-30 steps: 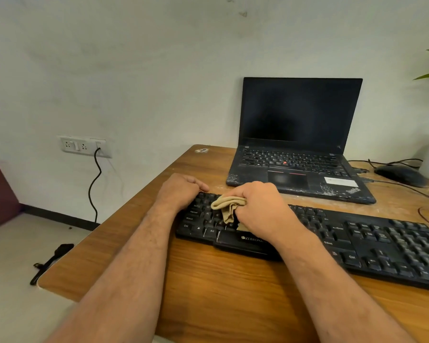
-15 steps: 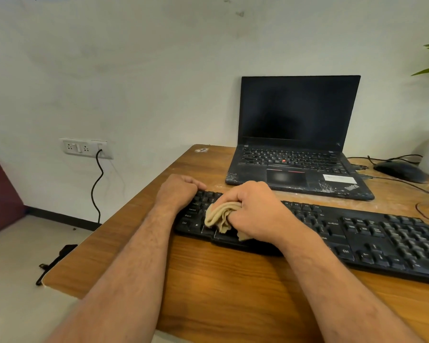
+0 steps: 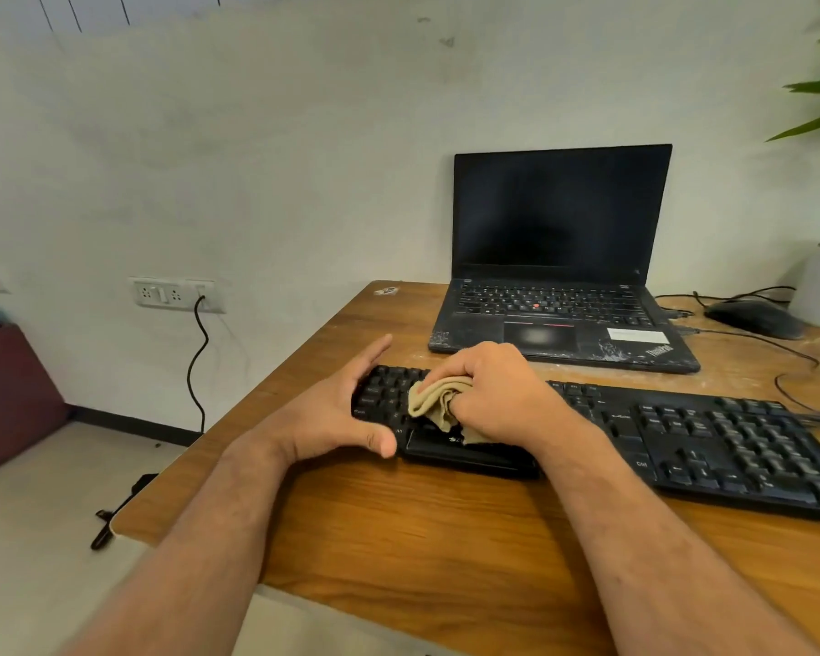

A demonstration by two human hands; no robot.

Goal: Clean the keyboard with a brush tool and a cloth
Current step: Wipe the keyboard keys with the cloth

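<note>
Right hand rubs a bunched cloth over the left end of a black keyboard while the left hand braces that end.

The right hand [image 3: 498, 395] has its fingers curled tight round the tan cloth [image 3: 439, 402], knuckles up, pressing the wad onto the keys just above the space bar. The left hand [image 3: 339, 407] is spread wide, fingers straight and reaching along the far edge of the keyboard [image 3: 711, 437], thumb stretched along its near edge, so the left corner sits in the fork between them. Both forearms come in from below across the wooden desk [image 3: 446, 537]. Behind the keyboard stands an open laptop [image 3: 559, 258], screen dark, with "ThinkPad" lettered on its palm rest. Key legends "Alt" and "Ctrl" can be read.
</note>
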